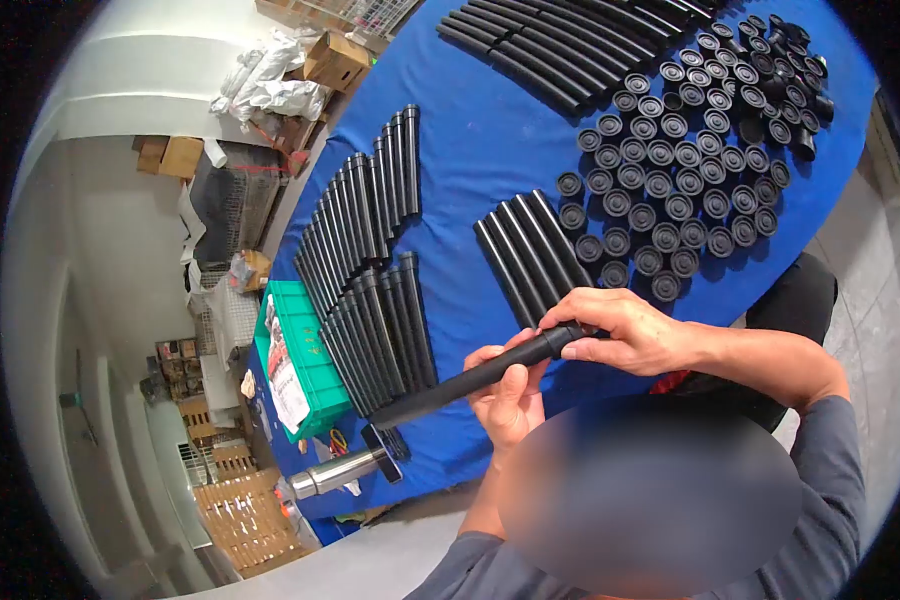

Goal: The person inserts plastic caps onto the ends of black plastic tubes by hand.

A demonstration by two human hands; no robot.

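Observation:
A long black tube is held at a slant above the blue cloth. My left hand is wrapped round its middle, thumb on top. At its right end, my right hand grips a wider black cap that sits on the tube. Just beyond my hands lies a row of several plain black tubes. Many round black caps stand on the cloth to the right. On the left lie rows of tubes with wider ends.
More black tubes lie at the far side of the blue-covered table. A green crate stands at the left edge, near a steel bottle and a phone. Cardboard boxes are beyond the table.

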